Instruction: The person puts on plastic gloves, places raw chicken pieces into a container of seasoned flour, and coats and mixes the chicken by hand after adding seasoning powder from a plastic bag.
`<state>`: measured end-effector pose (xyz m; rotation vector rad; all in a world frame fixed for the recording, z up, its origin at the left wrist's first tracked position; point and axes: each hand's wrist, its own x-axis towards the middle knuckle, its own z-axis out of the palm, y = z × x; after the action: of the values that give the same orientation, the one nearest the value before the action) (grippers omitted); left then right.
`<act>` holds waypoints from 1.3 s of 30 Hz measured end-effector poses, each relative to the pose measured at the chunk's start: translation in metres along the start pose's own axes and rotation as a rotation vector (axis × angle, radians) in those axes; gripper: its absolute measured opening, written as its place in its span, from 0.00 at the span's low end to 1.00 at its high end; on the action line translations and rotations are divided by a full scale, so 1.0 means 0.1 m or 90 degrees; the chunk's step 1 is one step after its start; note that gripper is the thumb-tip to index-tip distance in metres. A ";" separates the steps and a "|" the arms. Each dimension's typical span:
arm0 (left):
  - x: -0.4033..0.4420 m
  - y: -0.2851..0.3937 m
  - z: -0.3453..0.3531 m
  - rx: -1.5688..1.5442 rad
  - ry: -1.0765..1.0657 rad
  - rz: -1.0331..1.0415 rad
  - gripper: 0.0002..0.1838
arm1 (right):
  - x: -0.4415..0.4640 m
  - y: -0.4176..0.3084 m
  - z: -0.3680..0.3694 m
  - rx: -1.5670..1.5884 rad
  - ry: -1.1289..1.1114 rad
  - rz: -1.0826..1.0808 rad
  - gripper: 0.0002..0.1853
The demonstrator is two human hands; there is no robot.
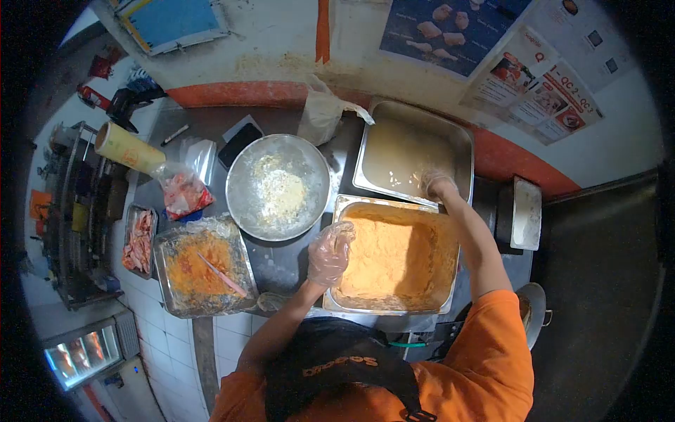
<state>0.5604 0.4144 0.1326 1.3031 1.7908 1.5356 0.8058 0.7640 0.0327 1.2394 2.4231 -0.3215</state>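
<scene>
My right hand (pixel 439 184), in a clear plastic glove, reaches down into the cloudy liquid (pixel 401 151) of a deep metal pan at the back. Its fingers are under or at the surface, so what they hold is hidden. Ripples catch the light beside it. In a similar glove, my left hand (pixel 329 254) is at the left rim of the nearer metal pan (pixel 450 306), with fingers curled together and coated with crumbs. No object shows in it. Orange-tinted flour (pixel 387 253) fills this nearer pan.
Left of the pans stands a round metal bowl (pixel 242 211) with pale flour. A messy tray (pixel 172 299) holds orange residue and a pink-handled utensil (pixel 228 281). Raw meat (pixel 140 239) lies in a small tray. A plastic bag (pixel 320 112) stands behind, and a narrow metal container (pixel 526 211) at right.
</scene>
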 end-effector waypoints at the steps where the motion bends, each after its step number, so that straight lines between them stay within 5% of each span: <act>1: 0.00 0.01 0.00 -0.005 0.000 -0.003 0.11 | 0.16 0.16 0.22 0.023 0.016 0.013 0.18; 4: -0.01 -0.01 0.01 -0.018 -0.004 -0.016 0.11 | 0.52 0.55 0.74 0.071 0.055 0.028 0.18; 10: 0.04 0.12 -0.06 0.037 0.014 0.027 0.10 | -0.77 -0.59 -1.15 0.492 0.002 0.192 0.14; 13: 0.01 0.08 -0.04 0.019 0.007 0.004 0.10 | -0.64 -0.24 -0.86 0.497 0.103 0.006 0.15; 23: 0.00 0.10 -0.06 0.055 0.010 0.044 0.11 | -0.84 -0.26 -0.92 0.706 0.091 0.045 0.13; 28: 0.02 0.11 -0.04 0.023 0.009 0.030 0.11 | -1.39 -0.46 -1.24 0.836 0.155 -0.010 0.21; 34: 0.00 0.02 -0.02 -0.028 0.008 -0.004 0.11 | -2.31 -0.77 -1.30 0.831 -0.041 -0.267 0.27; 37: 0.02 0.14 -0.03 0.009 0.014 0.027 0.10 | -2.36 -0.97 -1.01 0.383 -0.099 -0.325 0.30; 39: 0.05 0.14 -0.04 0.047 0.010 0.072 0.10 | -2.38 -1.22 -0.99 0.318 -0.248 -0.161 0.31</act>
<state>0.5600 0.4154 0.1484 1.4533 1.8286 1.5555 0.8081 0.5580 0.2308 0.9263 2.2150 -1.1818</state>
